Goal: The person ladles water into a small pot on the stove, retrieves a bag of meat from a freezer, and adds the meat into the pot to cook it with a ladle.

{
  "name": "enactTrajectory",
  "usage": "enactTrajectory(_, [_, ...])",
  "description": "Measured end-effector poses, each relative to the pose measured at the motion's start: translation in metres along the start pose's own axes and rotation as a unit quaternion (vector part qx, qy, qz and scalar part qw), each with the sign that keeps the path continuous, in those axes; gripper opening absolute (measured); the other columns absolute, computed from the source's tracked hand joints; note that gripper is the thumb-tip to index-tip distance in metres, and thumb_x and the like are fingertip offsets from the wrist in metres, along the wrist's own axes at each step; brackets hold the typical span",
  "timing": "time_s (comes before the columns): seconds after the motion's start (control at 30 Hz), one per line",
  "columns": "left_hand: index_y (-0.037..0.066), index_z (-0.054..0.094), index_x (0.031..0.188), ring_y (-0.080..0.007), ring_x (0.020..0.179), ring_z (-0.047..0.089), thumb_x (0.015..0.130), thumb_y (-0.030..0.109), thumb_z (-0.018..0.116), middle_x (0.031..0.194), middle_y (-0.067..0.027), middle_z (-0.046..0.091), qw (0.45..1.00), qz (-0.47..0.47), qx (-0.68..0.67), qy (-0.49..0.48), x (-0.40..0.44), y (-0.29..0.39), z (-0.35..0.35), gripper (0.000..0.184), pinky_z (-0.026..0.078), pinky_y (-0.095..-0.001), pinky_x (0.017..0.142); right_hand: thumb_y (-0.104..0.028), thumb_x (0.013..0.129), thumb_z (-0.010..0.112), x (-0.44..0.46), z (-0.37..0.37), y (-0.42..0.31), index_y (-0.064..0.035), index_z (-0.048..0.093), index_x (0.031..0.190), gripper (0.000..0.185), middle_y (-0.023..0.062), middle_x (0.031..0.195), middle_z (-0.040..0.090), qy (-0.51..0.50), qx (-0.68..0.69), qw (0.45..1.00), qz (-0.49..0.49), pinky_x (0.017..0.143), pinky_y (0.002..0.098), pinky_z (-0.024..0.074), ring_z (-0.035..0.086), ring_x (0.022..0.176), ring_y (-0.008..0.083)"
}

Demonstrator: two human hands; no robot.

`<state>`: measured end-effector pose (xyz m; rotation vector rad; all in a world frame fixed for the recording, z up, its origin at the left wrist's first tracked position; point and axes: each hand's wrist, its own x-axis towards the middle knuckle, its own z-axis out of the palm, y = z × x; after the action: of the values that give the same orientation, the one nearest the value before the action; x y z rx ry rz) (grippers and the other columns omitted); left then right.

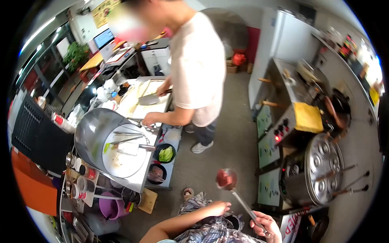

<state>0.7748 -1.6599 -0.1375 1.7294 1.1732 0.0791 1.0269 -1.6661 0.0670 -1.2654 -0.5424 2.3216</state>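
Observation:
My right hand [265, 226] is wrapped round the long metal handle of a ladle [241, 202], held out in front of me. In its bowl lies a red lump that looks like raw meat [225, 178]. My left hand [219, 207] is low in front of my body, left of the handle. Its fingers are bent together, and whatever they may hold is hidden. A dark rounded shape [233, 221] shows just below that hand, against my patterned clothing; I cannot make out what it is.
A co-worker [198, 73] stands ahead at the left worktable, holding a broad blade [149, 99]. A large round metal pan [91, 125] and bowls of lettuce [165, 154] and meat [155, 173] are nearby. On the right stand a multi-hole steel cooker [324, 162] and a yellow cloth [307, 117].

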Motion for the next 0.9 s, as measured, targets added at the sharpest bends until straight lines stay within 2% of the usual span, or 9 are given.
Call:
enactTrajectory(0.03, [0.008,0.057,0.124,-0.0396,0.103,0.061,0.095,0.031,0.051,0.11,-0.0225,0.064,0.999,-0.006,-0.008,0.042,-0.018,-0.031,-0.011,0.038,0.049,-0.0488,0.086,-0.006,0.092,0.049,0.034,0.017,0.003,0.0057,0.039,0.137,0.048,0.0201,0.085,0.061,-0.032,0.053,0.998,0.018,0.032,0.0206,0.0327,0.043,0.043,0.0086])
enactTrajectory(0.07, [0.008,0.057,0.123,-0.0393,0.102,0.062,0.095,0.031,0.051,0.109,-0.0219,0.065,0.996,-0.013,-0.015,0.084,-0.036,-0.06,-0.025,0.037,0.049,-0.0488,0.085,-0.003,0.092,0.048,0.064,0.036,0.001,0.0071,0.04,0.137,0.046,0.0214,0.091,0.059,-0.076,0.066,0.994,0.041,0.036,0.02,0.0348,0.044,0.048,0.0087])
enactTrajectory(0.13, [0.007,0.058,0.121,-0.0385,0.099,0.062,0.094,0.03,0.05,0.107,-0.0202,0.066,0.989,-0.087,-0.021,0.117,-0.086,-0.089,-0.076,0.036,0.05,-0.0485,0.083,-0.004,0.092,0.048,0.117,0.09,-0.01,0.0092,0.038,0.137,0.047,0.0191,0.09,0.058,-0.107,-0.006,0.991,0.084,0.036,0.02,0.0341,0.043,0.047,0.0087])
enactTrajectory(0.17, [0.007,0.058,0.12,-0.0382,0.098,0.063,0.094,0.03,0.05,0.107,-0.0193,0.066,0.982,-0.085,-0.021,0.165,-0.103,-0.123,-0.081,0.035,0.05,-0.0483,0.082,-0.006,0.094,0.044,0.14,0.12,-0.016,0.0074,0.032,0.14,0.049,0.0105,0.088,0.059,-0.136,-0.026,0.985,0.107,0.032,0.0173,0.03,0.042,0.045,0.0067])
enactTrajectory(0.4, [0.007,0.06,0.12,-0.0371,0.102,0.062,0.094,0.027,0.048,0.111,-0.0186,0.065,0.935,-0.231,-0.113,0.245,-0.188,-0.17,-0.174,0.035,0.049,-0.0453,0.087,-0.01,0.097,0.044,0.289,0.278,-0.054,0.0071,0.035,0.138,0.045,0.0077,0.083,0.056,-0.221,-0.078,0.958,0.163,0.032,0.0178,0.0305,0.041,0.043,0.0059])
enactTrajectory(0.6, [0.005,0.059,0.12,-0.0382,0.101,0.061,0.094,0.027,0.051,0.112,-0.0194,0.064,0.884,-0.256,-0.196,0.339,-0.195,-0.194,-0.186,0.036,0.048,-0.0455,0.087,-0.013,0.099,0.042,0.396,0.353,-0.085,0.0025,0.051,0.101,0.018,0.0019,0.061,0.046,-0.275,-0.127,0.942,0.146,0.033,0.0181,0.0291,0.038,0.042,0.0044])
enactTrajectory(0.73, [0.004,0.06,0.119,-0.0383,0.102,0.061,0.094,0.026,0.051,0.111,-0.0202,0.064,0.854,-0.262,-0.226,0.387,-0.193,-0.197,-0.224,0.035,0.049,-0.0447,0.087,-0.013,0.1,0.042,0.461,0.36,-0.104,0.0033,0.051,0.105,0.019,0.0041,0.066,0.05,-0.327,-0.126,0.92,0.176,0.036,0.0193,0.0331,0.039,0.044,0.0056])
enactTrajectory(0.8, [0.004,0.061,0.118,-0.0382,0.101,0.061,0.093,0.025,0.052,0.11,-0.0208,0.065,0.825,-0.287,-0.224,0.433,-0.185,-0.204,-0.243,0.033,0.049,-0.0439,0.087,-0.012,0.099,0.045,0.481,0.374,-0.117,0.0031,0.05,0.106,0.017,0.0067,0.073,0.055,-0.213,-0.151,0.957,0.123,0.037,0.0204,0.035,0.041,0.045,0.0062])
enactTrajectory(0.9, [0.004,0.061,0.117,-0.038,0.101,0.062,0.093,0.024,0.053,0.108,-0.0206,0.065,0.809,-0.283,-0.239,0.457,-0.161,-0.213,-0.273,0.032,0.049,-0.0432,0.086,-0.011,0.097,0.047,0.527,0.375,-0.137,0.004,0.046,0.122,0.03,0.0085,0.079,0.058,-0.213,-0.218,0.948,0.088,0.037,0.0213,0.037,0.045,0.048,0.0072])
